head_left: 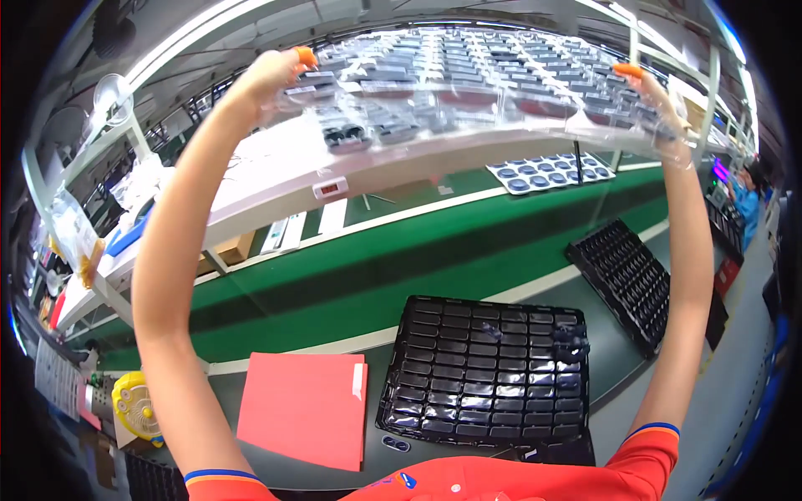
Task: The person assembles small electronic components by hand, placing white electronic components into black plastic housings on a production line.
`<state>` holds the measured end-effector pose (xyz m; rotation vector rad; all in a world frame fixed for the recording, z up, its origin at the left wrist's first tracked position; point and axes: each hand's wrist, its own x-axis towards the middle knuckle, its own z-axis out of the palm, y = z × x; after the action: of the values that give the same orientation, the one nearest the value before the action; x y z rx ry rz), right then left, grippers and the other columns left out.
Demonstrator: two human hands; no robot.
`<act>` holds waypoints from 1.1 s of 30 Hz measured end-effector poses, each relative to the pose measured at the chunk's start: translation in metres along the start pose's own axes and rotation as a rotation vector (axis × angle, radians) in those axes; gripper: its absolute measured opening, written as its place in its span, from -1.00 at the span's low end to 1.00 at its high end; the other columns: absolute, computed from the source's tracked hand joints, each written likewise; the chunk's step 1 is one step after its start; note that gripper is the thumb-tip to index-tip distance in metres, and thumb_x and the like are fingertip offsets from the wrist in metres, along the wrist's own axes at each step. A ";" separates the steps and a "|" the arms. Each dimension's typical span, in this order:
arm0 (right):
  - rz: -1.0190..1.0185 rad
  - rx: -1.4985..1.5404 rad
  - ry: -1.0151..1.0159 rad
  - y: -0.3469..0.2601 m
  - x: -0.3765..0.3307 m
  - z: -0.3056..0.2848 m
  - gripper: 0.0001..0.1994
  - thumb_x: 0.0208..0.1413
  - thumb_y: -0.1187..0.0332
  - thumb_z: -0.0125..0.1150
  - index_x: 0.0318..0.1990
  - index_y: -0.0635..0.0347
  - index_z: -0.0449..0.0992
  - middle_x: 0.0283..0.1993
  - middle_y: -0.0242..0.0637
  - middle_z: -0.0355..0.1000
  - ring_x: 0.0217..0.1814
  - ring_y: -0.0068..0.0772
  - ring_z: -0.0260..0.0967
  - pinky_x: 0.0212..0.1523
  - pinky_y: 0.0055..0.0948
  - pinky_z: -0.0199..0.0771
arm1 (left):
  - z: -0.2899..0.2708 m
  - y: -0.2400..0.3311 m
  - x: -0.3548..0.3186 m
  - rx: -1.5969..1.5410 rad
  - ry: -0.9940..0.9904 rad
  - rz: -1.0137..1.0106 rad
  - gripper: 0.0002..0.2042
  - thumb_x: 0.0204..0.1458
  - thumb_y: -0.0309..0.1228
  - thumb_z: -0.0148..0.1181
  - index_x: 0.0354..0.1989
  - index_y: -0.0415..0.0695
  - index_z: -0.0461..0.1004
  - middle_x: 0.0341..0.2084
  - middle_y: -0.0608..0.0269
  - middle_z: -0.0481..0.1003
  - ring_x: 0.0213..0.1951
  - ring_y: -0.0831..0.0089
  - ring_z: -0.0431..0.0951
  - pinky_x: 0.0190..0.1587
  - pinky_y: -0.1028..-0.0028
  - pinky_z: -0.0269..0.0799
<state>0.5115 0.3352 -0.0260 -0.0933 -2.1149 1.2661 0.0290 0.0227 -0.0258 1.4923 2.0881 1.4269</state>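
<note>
Both my arms reach up and forward to a wide clear plastic tray (468, 134) over the upper shelf, with rows of dark parts (451, 63) in view in and behind it. My left hand (274, 77) closes on the tray's left edge, an orange cover on a fingertip. At the right edge, my right hand (664, 113) grips the tray, also with an orange fingertip cover; clear plastic partly covers its fingers. Under the tray's front left, a dark part with round recesses (345, 138) sits on the white shelf (284, 179).
A black tray of dark pieces (480, 367) lies on the bench beside a red folder (302, 409). Another black tray (626, 284) leans at the right. A white tray of round parts (551, 174) is below the shelf. A yellow fan (136, 407) stands left; a person in blue (746, 204) is far right.
</note>
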 end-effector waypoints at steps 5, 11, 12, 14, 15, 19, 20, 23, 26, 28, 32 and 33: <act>0.525 -0.173 0.394 0.031 0.088 0.000 -0.62 0.12 0.27 -0.04 0.10 0.15 0.29 -0.26 -0.40 0.38 -0.34 -0.69 0.31 -0.33 -0.69 0.35 | 0.005 -0.032 0.016 0.014 0.097 -0.169 -0.75 0.00 -0.35 -0.12 -0.35 -0.18 0.51 -0.42 0.23 0.45 -0.36 0.46 0.38 -0.40 0.47 0.26; 0.677 0.116 0.360 0.085 0.141 -0.008 -0.73 0.14 0.39 -0.01 0.00 0.19 0.40 -0.16 -0.42 0.43 -0.29 -0.71 0.32 -0.29 -0.73 0.31 | 0.014 -0.044 0.011 -0.137 0.223 -0.296 -0.76 0.00 -0.37 -0.10 -0.31 -0.23 0.48 -0.46 0.25 0.45 -0.43 0.51 0.37 -0.43 0.51 0.29; 0.682 0.087 0.318 0.083 0.148 0.005 -0.73 0.12 0.41 0.02 -0.02 0.19 0.41 -0.18 -0.42 0.43 -0.31 -0.72 0.31 -0.30 -0.73 0.30 | 0.014 -0.045 0.008 -0.154 0.264 -0.329 -0.76 0.00 -0.38 -0.10 -0.31 -0.24 0.48 -0.46 0.25 0.45 -0.45 0.52 0.37 -0.45 0.52 0.29; 0.696 0.073 0.315 0.086 0.157 0.002 -0.73 0.11 0.40 0.04 -0.02 0.18 0.40 -0.20 -0.37 0.42 -0.34 -0.68 0.28 -0.33 -0.70 0.30 | 0.021 -0.043 0.007 -0.152 0.259 -0.334 -0.76 0.00 -0.38 -0.10 -0.31 -0.24 0.47 -0.47 0.26 0.45 -0.48 0.53 0.36 -0.48 0.54 0.29; 0.706 0.063 0.310 0.088 0.162 0.002 -0.73 0.09 0.39 0.06 -0.03 0.17 0.39 -0.22 -0.32 0.40 -0.37 -0.65 0.25 -0.36 -0.68 0.30 | 0.024 -0.042 0.006 -0.146 0.258 -0.337 -0.76 0.00 -0.39 -0.10 -0.31 -0.25 0.46 -0.47 0.26 0.45 -0.51 0.54 0.35 -0.51 0.56 0.30; 0.733 -0.020 0.308 0.094 0.186 0.015 -0.71 0.08 0.42 0.03 -0.01 0.16 0.36 -0.25 -0.27 0.38 -0.39 -0.61 0.23 -0.39 -0.64 0.30 | 0.031 -0.042 0.004 -0.113 0.264 -0.353 -0.76 -0.01 -0.40 -0.10 -0.34 -0.28 0.46 -0.54 0.23 0.44 -0.62 0.53 0.34 -0.61 0.57 0.28; 0.738 -0.057 0.310 0.097 0.191 0.019 -0.70 0.08 0.44 0.01 0.01 0.17 0.35 -0.25 -0.27 0.38 -0.39 -0.61 0.23 -0.40 -0.64 0.30 | 0.033 -0.042 0.004 -0.100 0.268 -0.356 -0.76 -0.01 -0.40 -0.10 -0.35 -0.29 0.45 -0.57 0.21 0.44 -0.66 0.52 0.34 -0.65 0.57 0.27; 0.704 -0.215 0.379 0.119 0.208 0.020 -0.69 0.07 0.48 -0.02 0.02 0.19 0.35 -0.24 -0.24 0.38 -0.38 -0.58 0.25 -0.40 -0.62 0.32 | 0.038 -0.036 0.000 -0.006 0.213 -0.395 -0.76 -0.02 -0.40 -0.10 -0.39 -0.33 0.45 -0.66 0.18 0.42 -0.72 0.51 0.34 -0.69 0.55 0.26; 0.664 -0.343 0.383 0.133 0.213 0.018 -0.68 0.06 0.47 0.01 0.02 0.18 0.35 -0.23 -0.24 0.38 -0.37 -0.57 0.25 -0.39 -0.59 0.32 | 0.044 -0.034 0.002 0.075 0.165 -0.388 -0.76 -0.02 -0.39 -0.08 -0.47 -0.35 0.42 -0.73 0.14 0.40 -0.78 0.47 0.36 -0.72 0.51 0.27; 0.620 -0.454 0.333 0.136 0.214 0.019 -0.67 0.04 0.40 0.10 0.01 0.16 0.38 -0.23 -0.28 0.38 -0.37 -0.57 0.23 -0.36 -0.56 0.32 | 0.045 -0.035 0.002 0.132 0.118 -0.328 -0.72 -0.02 -0.34 -0.02 -0.59 -0.36 0.37 -0.79 0.09 0.40 -0.82 0.40 0.40 -0.74 0.47 0.30; 0.639 -0.502 0.245 0.146 0.221 0.026 -0.62 0.05 0.45 0.05 0.07 0.19 0.31 -0.23 -0.17 0.36 -0.31 -0.47 0.30 -0.40 -0.54 0.36 | 0.036 -0.029 -0.002 0.234 0.061 -0.353 -0.69 -0.02 -0.34 -0.02 -0.64 -0.37 0.36 -0.80 0.07 0.40 -0.79 0.39 0.42 -0.73 0.46 0.31; 0.642 -0.504 0.249 0.148 0.220 0.027 -0.62 0.05 0.45 0.05 0.07 0.19 0.31 -0.23 -0.17 0.36 -0.31 -0.47 0.30 -0.40 -0.54 0.36 | 0.036 -0.025 -0.005 0.232 0.056 -0.351 -0.69 -0.02 -0.34 -0.02 -0.64 -0.37 0.36 -0.80 0.07 0.40 -0.79 0.39 0.42 -0.73 0.46 0.31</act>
<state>0.2861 0.4761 -0.0431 -1.1606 -2.2009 0.9358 0.0385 0.0386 -0.0658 1.0882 2.4682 1.1406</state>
